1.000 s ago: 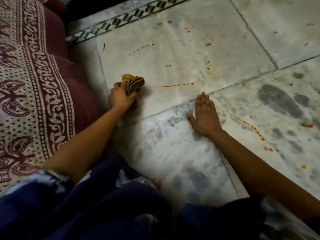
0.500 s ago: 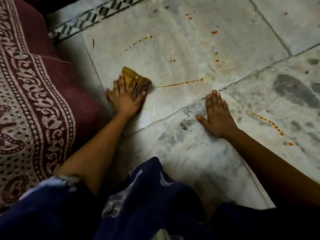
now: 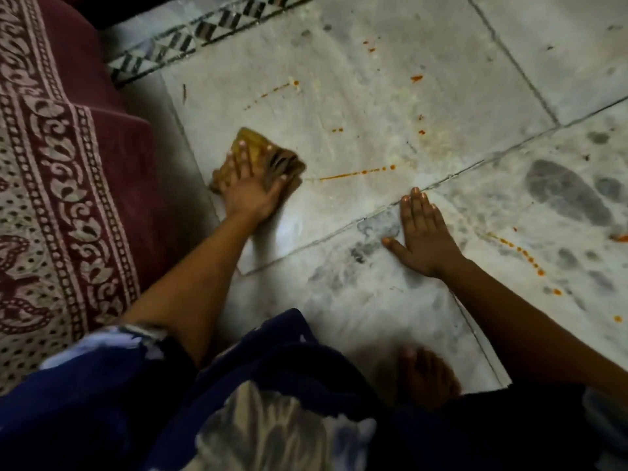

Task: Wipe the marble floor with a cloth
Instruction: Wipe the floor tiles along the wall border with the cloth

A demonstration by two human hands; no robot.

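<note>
Pressing flat with spread, straight fingers, the left hand (image 3: 249, 185) holds the yellow-brown cloth (image 3: 261, 158) down on the marble floor (image 3: 373, 96). The cloth's long axis runs from lower left to upper right, its striped end pointing toward the orange streak (image 3: 356, 173) just beyond it. The right hand (image 3: 423, 237) lies open, palm on the floor, well apart from the cloth. Half a second ago the cloth was more folded; a bare foot (image 3: 426, 377) is now visible.

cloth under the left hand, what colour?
Yellow-brown cloth with dark stripes, head view.
</note>
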